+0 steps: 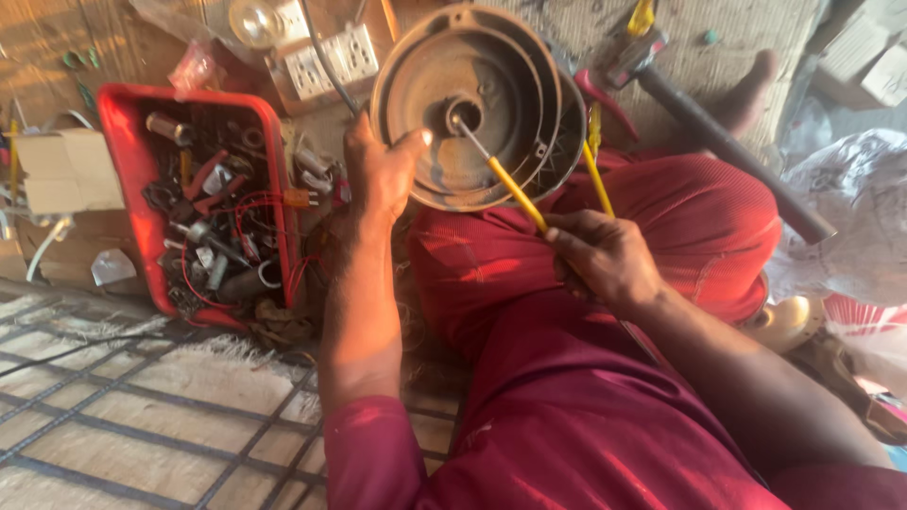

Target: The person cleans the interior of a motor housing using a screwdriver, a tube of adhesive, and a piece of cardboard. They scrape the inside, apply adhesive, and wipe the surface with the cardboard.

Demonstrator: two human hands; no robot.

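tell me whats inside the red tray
The red tray holds a jumble of small parts: red wires, metal cylinders and other dark bits too tangled to identify. The tray's floor is covered, so anything underneath is hidden.

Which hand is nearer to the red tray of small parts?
The left hand. It grips the round metal cover's left edge, just right of the red tray. The right hand holds a yellow screwdriver farther right, over the lap.
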